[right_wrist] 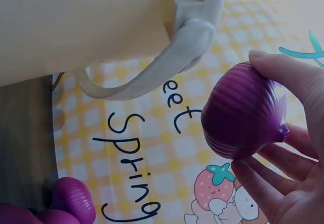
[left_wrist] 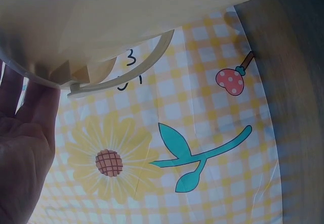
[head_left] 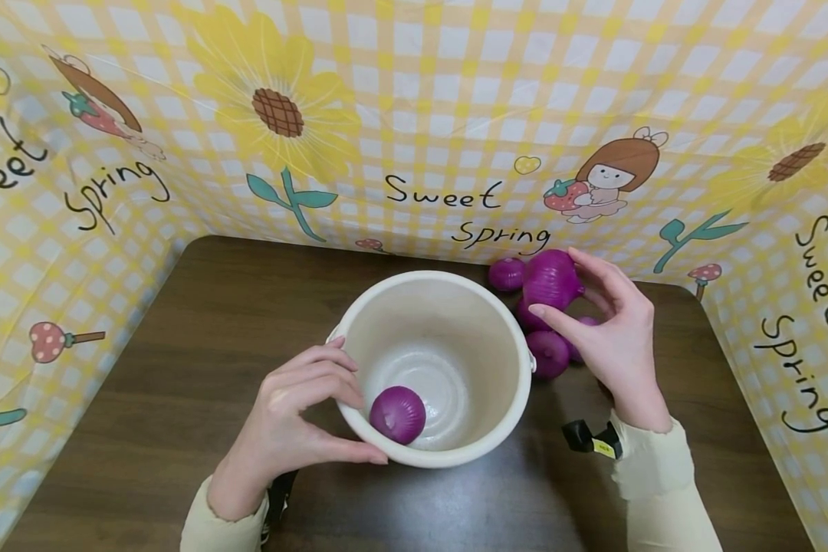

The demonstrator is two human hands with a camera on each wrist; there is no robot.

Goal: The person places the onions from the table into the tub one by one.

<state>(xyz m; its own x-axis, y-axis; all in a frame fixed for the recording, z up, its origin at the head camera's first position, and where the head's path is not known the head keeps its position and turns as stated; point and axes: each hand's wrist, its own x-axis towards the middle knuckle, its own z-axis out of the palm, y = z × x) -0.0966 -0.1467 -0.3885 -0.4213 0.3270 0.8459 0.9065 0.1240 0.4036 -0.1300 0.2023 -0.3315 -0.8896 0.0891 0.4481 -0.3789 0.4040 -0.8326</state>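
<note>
A white bucket (head_left: 448,318) stands in the middle of the table, its mouth facing up. My left hand (head_left: 293,410) grips the bucket's rim at the left, the thumb along the near edge and the fingers over the side. One red onion (head_left: 398,415) lies inside at the bottom, by the near left wall. To the right of the bucket, my right hand (head_left: 610,337) holds another red onion (head_left: 550,276) between thumb and fingertips, raised over a group of onions. In the right wrist view, the held onion (right_wrist: 243,112) shows its pointed end toward the palm.
Several more red onions, such as this one (head_left: 549,356) close to the bucket's right side and a smaller one (head_left: 507,274) behind, sit on the dark wooden table (head_left: 248,307). The bucket's handle (right_wrist: 147,84) hangs down behind it. A checked cloth (head_left: 414,100) walls the table's back and sides.
</note>
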